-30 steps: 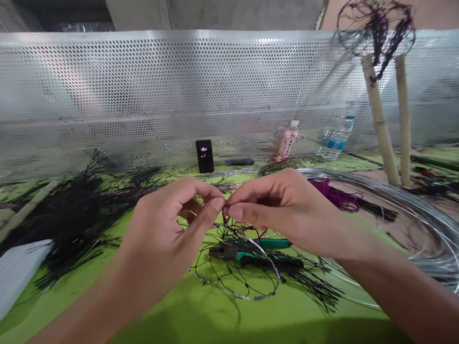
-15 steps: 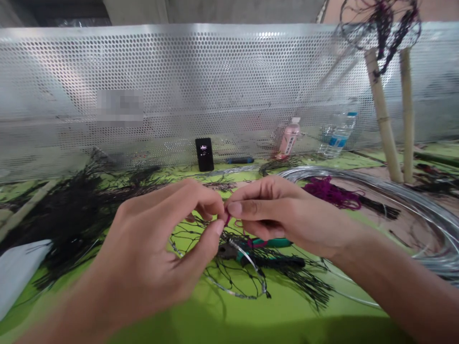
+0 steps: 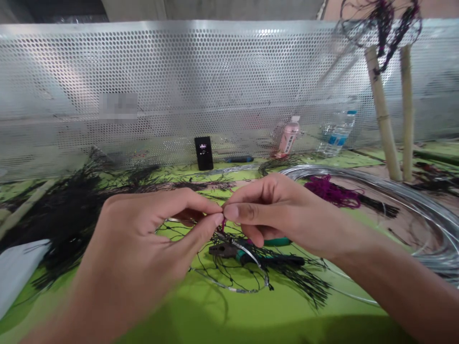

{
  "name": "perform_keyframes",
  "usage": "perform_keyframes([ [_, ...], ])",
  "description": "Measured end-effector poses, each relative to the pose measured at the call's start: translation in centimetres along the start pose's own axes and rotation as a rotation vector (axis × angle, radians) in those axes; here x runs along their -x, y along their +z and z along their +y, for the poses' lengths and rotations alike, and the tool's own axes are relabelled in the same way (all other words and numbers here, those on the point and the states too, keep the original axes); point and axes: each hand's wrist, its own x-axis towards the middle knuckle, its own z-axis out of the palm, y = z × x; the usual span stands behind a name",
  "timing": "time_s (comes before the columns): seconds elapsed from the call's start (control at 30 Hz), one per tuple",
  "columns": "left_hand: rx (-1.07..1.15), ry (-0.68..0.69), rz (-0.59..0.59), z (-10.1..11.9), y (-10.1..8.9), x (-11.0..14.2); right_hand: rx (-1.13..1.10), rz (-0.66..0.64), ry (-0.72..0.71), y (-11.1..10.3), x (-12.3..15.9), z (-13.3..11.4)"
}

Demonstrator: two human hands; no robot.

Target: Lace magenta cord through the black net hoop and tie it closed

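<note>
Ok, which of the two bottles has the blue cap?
The clear, blue-labelled bottle, nearer the two pale poles. The pink bottle has a white cap.

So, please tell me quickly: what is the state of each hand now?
Left hand: closed in a pinch at the thin purple cord; whether it grips, I cannot tell.
Right hand: closed, pinching that cord.

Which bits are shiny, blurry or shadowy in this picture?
Head view: bright glare near the top of the perforated metal panel; same view: left hand blurry toward the wrist; same view: dark shadow on the green tabletop, along the bottom.
</note>
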Motion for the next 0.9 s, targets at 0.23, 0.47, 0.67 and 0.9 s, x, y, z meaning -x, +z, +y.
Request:
perform_keyframes([
  [0.23,-0.128,0.047,-0.038,0.1,0.0,0.1,0.068,0.038,0.014,-0.2,0.0,-0.2],
  [0.47,-0.088,0.041,-0.164,-0.3,0.4,-0.4,0.224,0.049,-0.076,-0.7,-0.3,-0.5],
  [0.67,-0.073,-0.03,-0.28,-1.4,-0.6,0.2,0.325,0.044,-0.066,-1.4,-0.4,0.2],
  [0.9,-0.058,-0.131,-0.297,-2.1,-1.3,0.5,0.425,-0.046,-0.063,-2.2,0.4,0.4],
])
